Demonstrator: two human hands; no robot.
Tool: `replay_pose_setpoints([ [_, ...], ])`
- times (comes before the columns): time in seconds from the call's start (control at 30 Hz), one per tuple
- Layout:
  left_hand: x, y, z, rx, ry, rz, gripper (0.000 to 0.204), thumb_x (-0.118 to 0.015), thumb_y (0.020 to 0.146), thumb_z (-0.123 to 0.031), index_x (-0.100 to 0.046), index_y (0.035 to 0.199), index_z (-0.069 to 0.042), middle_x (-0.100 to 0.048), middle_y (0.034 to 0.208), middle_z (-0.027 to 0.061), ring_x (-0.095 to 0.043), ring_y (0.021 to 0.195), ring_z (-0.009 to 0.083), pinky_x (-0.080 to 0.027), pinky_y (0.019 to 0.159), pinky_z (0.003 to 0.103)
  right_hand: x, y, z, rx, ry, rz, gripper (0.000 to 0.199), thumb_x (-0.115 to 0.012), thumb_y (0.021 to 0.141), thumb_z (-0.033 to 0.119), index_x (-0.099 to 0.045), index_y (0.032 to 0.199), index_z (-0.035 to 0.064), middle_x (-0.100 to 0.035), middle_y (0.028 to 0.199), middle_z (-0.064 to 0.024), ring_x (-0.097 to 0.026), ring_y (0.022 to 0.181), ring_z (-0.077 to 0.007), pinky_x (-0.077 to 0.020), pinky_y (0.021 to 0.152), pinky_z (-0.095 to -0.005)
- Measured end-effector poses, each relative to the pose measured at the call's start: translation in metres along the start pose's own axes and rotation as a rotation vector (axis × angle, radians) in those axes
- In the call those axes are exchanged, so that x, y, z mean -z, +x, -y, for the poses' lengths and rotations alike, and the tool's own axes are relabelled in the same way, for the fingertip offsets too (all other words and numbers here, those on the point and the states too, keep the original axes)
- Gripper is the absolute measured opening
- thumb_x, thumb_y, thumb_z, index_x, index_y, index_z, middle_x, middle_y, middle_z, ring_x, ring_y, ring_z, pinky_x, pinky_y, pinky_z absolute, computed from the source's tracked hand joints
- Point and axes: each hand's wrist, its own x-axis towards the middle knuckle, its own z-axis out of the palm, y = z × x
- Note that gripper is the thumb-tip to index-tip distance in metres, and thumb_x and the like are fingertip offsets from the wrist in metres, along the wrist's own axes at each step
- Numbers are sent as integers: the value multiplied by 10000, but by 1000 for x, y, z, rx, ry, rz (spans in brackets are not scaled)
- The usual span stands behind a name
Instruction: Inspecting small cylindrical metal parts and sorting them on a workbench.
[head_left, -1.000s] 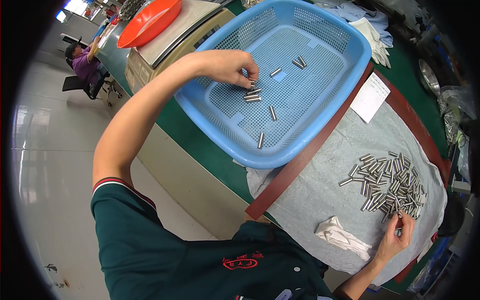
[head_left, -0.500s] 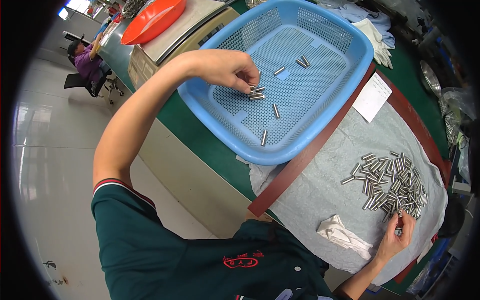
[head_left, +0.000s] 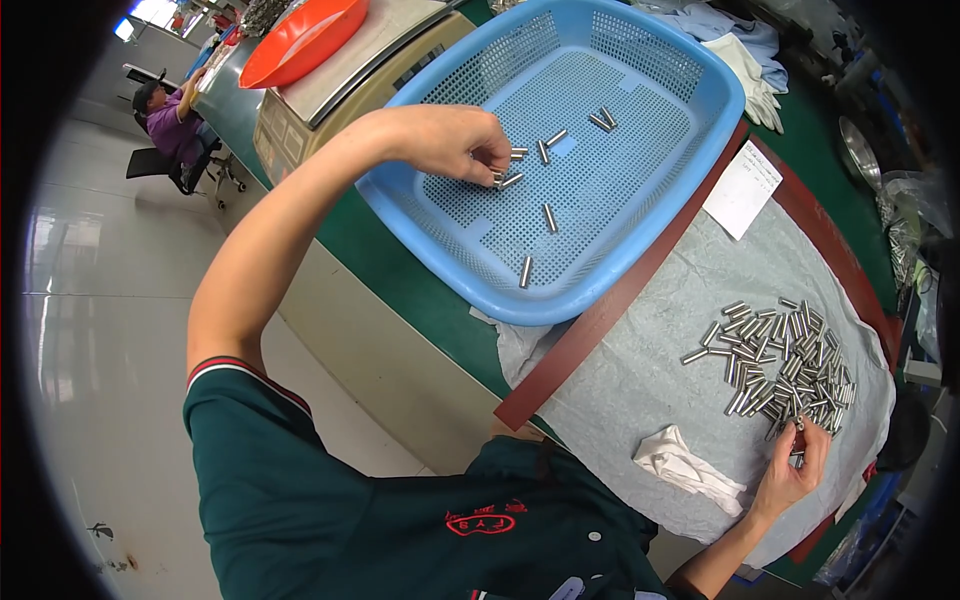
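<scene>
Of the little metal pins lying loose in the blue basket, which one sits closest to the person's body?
The lone pin by the blue basket's near rim. The other pins lie farther up, around the left hand.

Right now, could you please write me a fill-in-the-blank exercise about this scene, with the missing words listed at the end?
1. The left hand reaches into a perforated plastic basket whose colour is ____.
2. The right hand touches the edge of a heap of small ____ pins.
3. The heap lies on a grey ____.
4. Beside the right hand lies a crumpled ____ rag.

Missing words: blue; metal; cloth; white
</scene>
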Motion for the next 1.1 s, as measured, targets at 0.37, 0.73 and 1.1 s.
replay_pose_setpoints([
  [0.37,-6,-1,-43,-101,45,-28,238,-610,854,-141,-648,1052,-15,-665,1020,123,-612,988,270,-467,884,359,-2,1,0,-19,-8,10,166,-618,754,-92,-625,912,-41,-565,787,-73,-439,608,-141,-364,557,-268],
  [0.73,-20,-7,-48,-95,79,-14,210,-632,816,-119,-646,985,5,-661,922,134,-609,905,315,-474,821,395,-2,1,4,-6,40,-11,162,-622,756,-89,-630,909,-36,-578,795,-70,-437,613,-141,-361,546,-261],
  [1.1,-61,-105,-125,-205,-4,-539,172,-641,700,1,-589,864,6,-618,862,113,-593,775,296,-476,673,359,3,6,16,52,59,-74,170,-657,705,-92,-630,855,-19,-580,742,-63,-449,626,-166,-373,579,-286],
])
